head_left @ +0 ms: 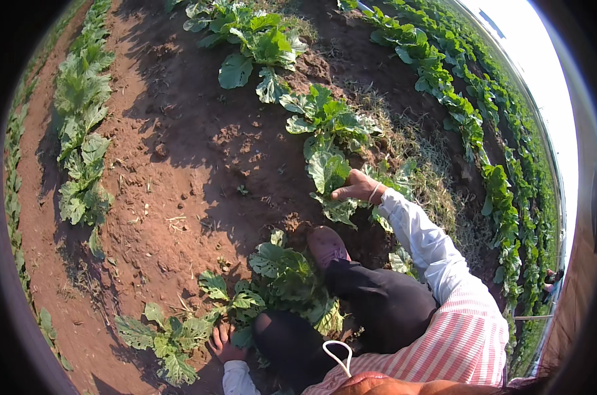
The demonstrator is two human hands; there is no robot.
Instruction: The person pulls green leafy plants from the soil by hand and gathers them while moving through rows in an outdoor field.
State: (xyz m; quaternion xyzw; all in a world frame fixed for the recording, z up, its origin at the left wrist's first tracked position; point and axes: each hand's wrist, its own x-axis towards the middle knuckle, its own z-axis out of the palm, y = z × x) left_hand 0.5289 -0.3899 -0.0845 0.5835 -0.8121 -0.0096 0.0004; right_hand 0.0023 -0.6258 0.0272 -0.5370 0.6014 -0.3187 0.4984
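My right hand (pixel 359 187) reaches to a leafy green plant (pixel 328 170) in the middle row. Its thumb is stretched out beside the leaves and apart from the other fingers, which are partly hidden; no held thing shows. Low in the view, my left hand (pixel 226 343) rests near the soil with its fingers spread, holding nothing. It lies between a low plant with hole-eaten leaves (pixel 173 342) and my dark-trousered knee (pixel 282 339). Another leafy plant (pixel 282 270) grows just ahead of that knee, close to my shoe (pixel 326 245).
More plants (pixel 262 43) continue the row ahead, with dry grass (pixel 420 164) along its right side. Other green rows stand at the left (pixel 84 112) and right (pixel 466 125). Reddish bare soil (pixel 173 178) lies between them. A person (pixel 552 284) is partly visible at the far right.
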